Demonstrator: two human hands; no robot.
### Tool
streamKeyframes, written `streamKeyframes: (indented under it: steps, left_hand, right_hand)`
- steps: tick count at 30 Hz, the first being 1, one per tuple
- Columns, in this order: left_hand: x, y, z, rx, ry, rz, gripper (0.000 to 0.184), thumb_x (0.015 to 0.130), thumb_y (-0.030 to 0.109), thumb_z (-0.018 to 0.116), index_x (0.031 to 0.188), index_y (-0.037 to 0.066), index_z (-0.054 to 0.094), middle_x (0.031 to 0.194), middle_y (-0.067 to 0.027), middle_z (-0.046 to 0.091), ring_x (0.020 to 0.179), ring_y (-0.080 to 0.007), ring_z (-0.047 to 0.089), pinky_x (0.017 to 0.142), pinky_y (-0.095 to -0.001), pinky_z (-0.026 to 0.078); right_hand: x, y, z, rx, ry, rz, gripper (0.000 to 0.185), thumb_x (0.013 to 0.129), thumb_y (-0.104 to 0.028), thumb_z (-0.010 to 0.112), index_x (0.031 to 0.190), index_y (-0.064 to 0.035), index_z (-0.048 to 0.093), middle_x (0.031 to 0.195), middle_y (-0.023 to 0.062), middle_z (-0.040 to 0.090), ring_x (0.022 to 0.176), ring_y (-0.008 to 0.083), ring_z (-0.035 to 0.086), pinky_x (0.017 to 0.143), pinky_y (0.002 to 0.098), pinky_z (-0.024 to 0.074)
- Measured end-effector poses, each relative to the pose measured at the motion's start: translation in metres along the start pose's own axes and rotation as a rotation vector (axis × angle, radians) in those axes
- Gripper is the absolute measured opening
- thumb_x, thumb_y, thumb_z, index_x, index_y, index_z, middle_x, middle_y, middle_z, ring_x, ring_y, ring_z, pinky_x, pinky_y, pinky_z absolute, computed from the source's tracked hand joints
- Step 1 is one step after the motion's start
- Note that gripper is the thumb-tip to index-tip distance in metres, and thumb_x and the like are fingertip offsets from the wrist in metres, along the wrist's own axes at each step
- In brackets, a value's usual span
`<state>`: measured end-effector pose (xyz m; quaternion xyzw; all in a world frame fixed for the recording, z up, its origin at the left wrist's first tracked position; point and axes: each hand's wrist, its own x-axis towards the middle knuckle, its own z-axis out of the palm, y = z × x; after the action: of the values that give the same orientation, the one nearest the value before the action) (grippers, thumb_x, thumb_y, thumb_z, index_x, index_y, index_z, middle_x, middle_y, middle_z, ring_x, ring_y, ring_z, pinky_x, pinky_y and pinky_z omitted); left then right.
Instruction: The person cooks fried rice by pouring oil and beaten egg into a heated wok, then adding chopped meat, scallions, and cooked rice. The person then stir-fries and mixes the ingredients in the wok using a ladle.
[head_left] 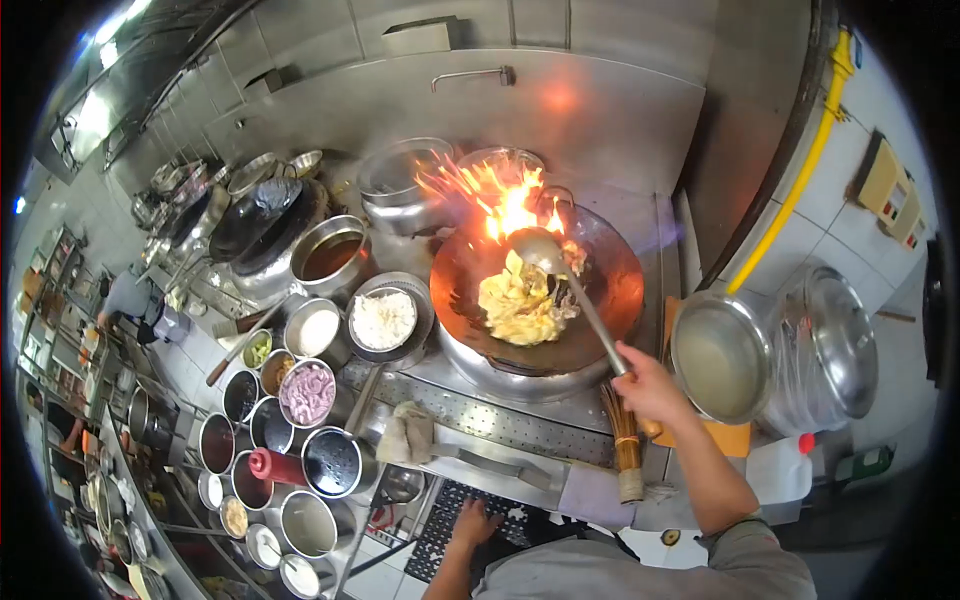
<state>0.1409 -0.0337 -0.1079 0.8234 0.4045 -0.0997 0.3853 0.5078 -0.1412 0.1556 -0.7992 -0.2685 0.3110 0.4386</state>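
Scrambled egg [522, 303], with darker pieces along its near-right side: in the wok [612, 262], forward and left of the right-hand grip, apart from the fingers. Right hand [652, 384]: fingers closed around the handle of the ladle [594, 318], near its end. Ladle's long axis runs obliquely from grip, forward and leftward over the wok's near-right rim; bowl end sits at the far-right side of the egg, so the egg lies mostly left of the handle line. Flames [512, 212] rise just beyond the bowl end, farther from grip than most of the egg. Right hand is the nearer one. Left hand [475, 524]: low, left of and nearer the body than grip, well apart from wok; no held object seen; finger spread, cannot tell. Bamboo brush [624, 450]: just bodyward of grip. Steel basin [716, 306]: right of grip.
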Motion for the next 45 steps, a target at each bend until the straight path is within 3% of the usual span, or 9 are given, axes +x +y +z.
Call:
streamKeyframes:
  steps: [5, 10, 13, 31, 34, 39, 42, 43, 45]
  left_hand:
    - [0.099, -0.053, 0.096, 0.224, -0.123, 0.193, 0.069, 0.085, 0.046, 0.061, 0.142, 0.01, 0.044, 0.147, -0.0198, 0.04, 0.134, -0.0389, 0.041, 0.108, -0.0456, 0.039]
    - [0.083, -0.011, 0.073, 0.25, -0.234, 0.008, 0.066, 0.086, 0.045, 0.059, 0.146, 0.027, 0.039, 0.15, -0.0125, 0.039, 0.139, -0.0339, 0.035, 0.107, -0.0516, 0.038]
    - [0.118, -0.068, 0.141, 0.465, -0.26, 0.135, 0.069, 0.087, 0.047, 0.055, 0.148, 0.023, 0.035, 0.154, -0.0135, 0.033, 0.142, -0.0342, 0.031, 0.111, -0.0543, 0.032]
    - [0.089, -0.023, 0.096, 0.218, -0.252, 0.025, 0.075, 0.089, 0.056, 0.049, 0.152, 0.023, 0.025, 0.158, -0.0115, 0.024, 0.146, -0.0325, 0.023, 0.115, -0.0558, 0.024]
    - [0.078, 0.0, 0.083, 0.215, -0.177, -0.02, 0.061, 0.092, 0.045, 0.049, 0.147, 0.024, 0.036, 0.153, -0.0116, 0.035, 0.14, -0.0334, 0.035, 0.108, -0.0538, 0.036]
    - [0.083, -0.006, 0.092, 0.317, -0.266, -0.057, 0.067, 0.092, 0.048, 0.047, 0.152, 0.028, 0.026, 0.159, -0.0093, 0.022, 0.146, -0.03, 0.022, 0.115, -0.0555, 0.023]
    - [0.087, -0.017, 0.096, 0.41, -0.326, -0.038, 0.072, 0.09, 0.05, 0.049, 0.153, 0.025, 0.024, 0.16, -0.0089, 0.02, 0.148, -0.031, 0.017, 0.115, -0.0582, 0.019]
    - [0.088, -0.019, 0.097, 0.449, -0.351, -0.013, 0.074, 0.089, 0.05, 0.05, 0.153, 0.023, 0.024, 0.16, -0.0088, 0.02, 0.148, -0.0317, 0.015, 0.115, -0.0596, 0.017]
    - [0.079, 0.007, 0.071, 0.453, -0.38, -0.004, 0.07, 0.089, 0.051, 0.051, 0.15, 0.023, 0.031, 0.156, -0.0122, 0.03, 0.143, -0.0332, 0.027, 0.113, -0.0555, 0.026]
  right_hand:
    - [-0.048, -0.016, -0.038, 0.171, -0.225, 0.202, 0.063, 0.089, -0.003, 0.056, 0.149, -0.0078, 0.035, 0.068, 0.0016, 0.054, 0.048, 0.0088, 0.051, 0.041, 0.0252, 0.0392]
    - [-0.037, -0.009, -0.029, 0.013, -0.025, 0.126, 0.063, 0.089, -0.004, 0.058, 0.148, -0.0087, 0.036, 0.07, 0.002, 0.055, 0.05, 0.0085, 0.052, 0.042, 0.025, 0.0404]
    - [-0.02, -0.012, 0.005, 0.002, -0.026, 0.13, 0.066, 0.088, -0.006, 0.063, 0.148, -0.0142, 0.038, 0.071, 0.0019, 0.056, 0.052, 0.0086, 0.053, 0.042, 0.0239, 0.0405]
    - [-0.044, -0.023, -0.039, -0.098, -0.062, 0.175, 0.065, 0.089, -0.004, 0.059, 0.149, -0.0135, 0.036, 0.073, 0.0026, 0.056, 0.049, 0.0104, 0.051, 0.044, 0.0275, 0.0435]
    - [-0.015, -0.014, -0.005, -0.129, 0.054, 0.107, 0.064, 0.089, -0.007, 0.061, 0.148, -0.0133, 0.038, 0.068, 0.0016, 0.054, 0.051, 0.0098, 0.05, 0.05, 0.0283, 0.0462]
    - [-0.054, -0.016, -0.038, 0.022, -0.212, 0.194, 0.067, 0.087, -0.003, 0.059, 0.149, -0.0149, 0.037, 0.073, 0.0019, 0.057, 0.05, 0.0077, 0.051, 0.047, 0.0268, 0.0443]
    - [-0.042, -0.012, -0.045, -0.287, -0.056, 0.048, 0.067, 0.086, -0.003, 0.059, 0.148, -0.015, 0.039, 0.073, 0.0039, 0.057, 0.048, 0.0083, 0.05, 0.046, 0.0278, 0.0438]
    - [-0.03, -0.016, -0.034, -0.373, 0.055, -0.031, 0.066, 0.082, -0.01, 0.062, 0.145, -0.0127, 0.043, 0.075, 0.015, 0.065, 0.061, 0.025, 0.062, 0.061, 0.0366, 0.0503]
    - [-0.016, -0.031, -0.016, -0.417, 0.039, 0.0, 0.064, 0.082, -0.012, 0.061, 0.144, -0.0136, 0.044, 0.08, 0.018, 0.066, 0.065, 0.0301, 0.063, 0.066, 0.0396, 0.0506]
